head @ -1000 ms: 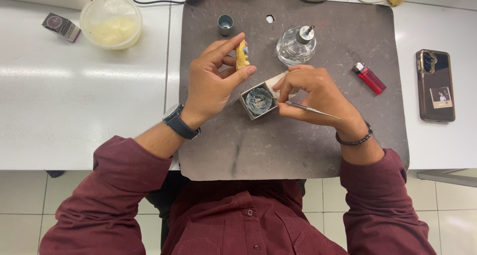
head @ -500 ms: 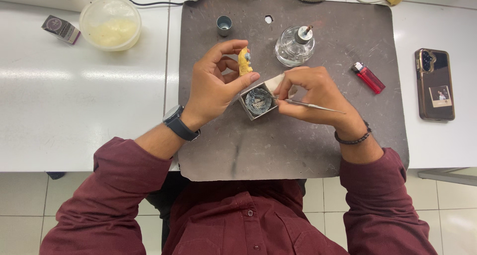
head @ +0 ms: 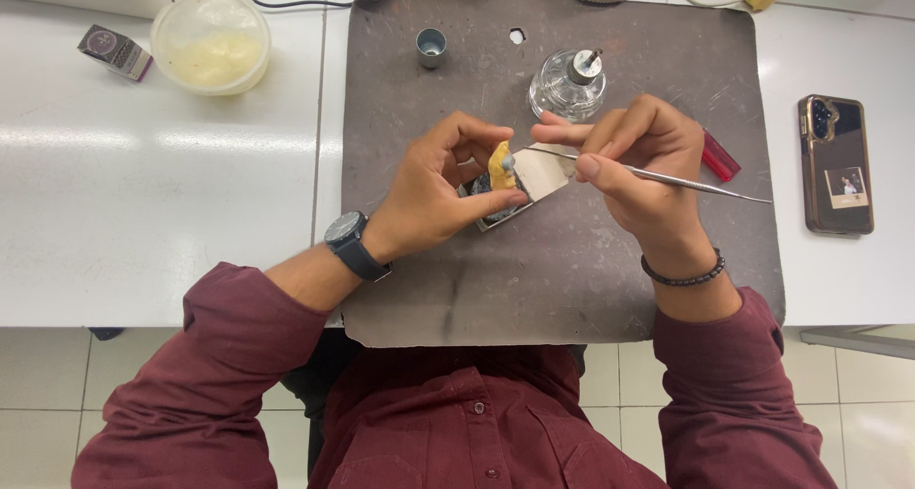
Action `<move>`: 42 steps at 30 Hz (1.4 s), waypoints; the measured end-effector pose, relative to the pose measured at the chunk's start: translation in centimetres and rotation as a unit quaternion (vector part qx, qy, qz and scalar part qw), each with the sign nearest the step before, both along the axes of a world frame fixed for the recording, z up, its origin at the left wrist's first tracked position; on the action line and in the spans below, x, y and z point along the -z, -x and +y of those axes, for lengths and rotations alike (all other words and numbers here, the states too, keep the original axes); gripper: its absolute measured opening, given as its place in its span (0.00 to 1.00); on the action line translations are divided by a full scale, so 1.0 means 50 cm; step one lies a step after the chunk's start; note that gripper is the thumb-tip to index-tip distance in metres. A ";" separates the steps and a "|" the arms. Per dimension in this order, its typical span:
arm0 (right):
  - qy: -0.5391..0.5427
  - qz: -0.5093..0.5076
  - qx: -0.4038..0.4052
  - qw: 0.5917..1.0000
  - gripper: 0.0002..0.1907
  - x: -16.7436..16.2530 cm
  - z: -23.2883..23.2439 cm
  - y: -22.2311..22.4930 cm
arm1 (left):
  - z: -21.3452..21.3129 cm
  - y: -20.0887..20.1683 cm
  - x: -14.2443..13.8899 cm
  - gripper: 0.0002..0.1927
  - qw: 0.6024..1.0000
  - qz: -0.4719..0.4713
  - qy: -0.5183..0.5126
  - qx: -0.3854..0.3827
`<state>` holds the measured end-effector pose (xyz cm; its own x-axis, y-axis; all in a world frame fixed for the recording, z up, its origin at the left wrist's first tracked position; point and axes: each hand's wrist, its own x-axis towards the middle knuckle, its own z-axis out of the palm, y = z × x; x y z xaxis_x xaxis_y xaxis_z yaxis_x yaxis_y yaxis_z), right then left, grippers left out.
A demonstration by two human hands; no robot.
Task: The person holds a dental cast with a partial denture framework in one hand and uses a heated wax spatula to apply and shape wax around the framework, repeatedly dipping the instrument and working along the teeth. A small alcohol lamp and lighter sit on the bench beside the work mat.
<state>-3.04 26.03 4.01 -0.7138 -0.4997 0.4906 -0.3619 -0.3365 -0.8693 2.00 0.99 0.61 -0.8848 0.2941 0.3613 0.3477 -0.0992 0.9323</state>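
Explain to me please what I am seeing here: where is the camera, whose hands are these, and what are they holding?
The camera sits on a person's head and looks straight down at a white table with a dark grey mat. Both hands belong to that person. The left hand pinches a small yellow piece above a small square tin with its lid open. The right hand holds a thin metal tool like a pen, its tip at the yellow piece. On the mat also stand a glass burner, a little metal cup and a red lighter. On the table lie a phone and a lidded plastic tub.
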 end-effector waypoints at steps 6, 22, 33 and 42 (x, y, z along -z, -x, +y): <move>-0.051 0.018 0.006 0.999 0.10 -0.002 -0.004 -0.004 | 0.003 -0.002 0.003 0.26 0.999 0.035 0.025 0.002; -0.092 0.029 0.026 0.995 0.13 -0.013 -0.008 -0.013 | 0.001 -0.002 0.002 0.26 0.999 0.037 0.022 0.000; -0.097 0.037 0.030 0.994 0.11 -0.014 -0.011 -0.013 | 0.001 -0.001 0.002 0.25 0.999 0.041 0.027 -0.006; -0.097 0.031 0.033 0.994 0.10 -0.016 -0.014 -0.017 | 0.001 -0.004 0.002 0.25 0.999 0.044 0.016 -0.002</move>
<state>-2.19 25.35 4.83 -0.7196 -0.5429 0.4328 -0.4315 -0.1386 -0.8914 2.19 1.06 0.52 -0.8510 0.3041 0.4281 0.4288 -0.0679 0.9008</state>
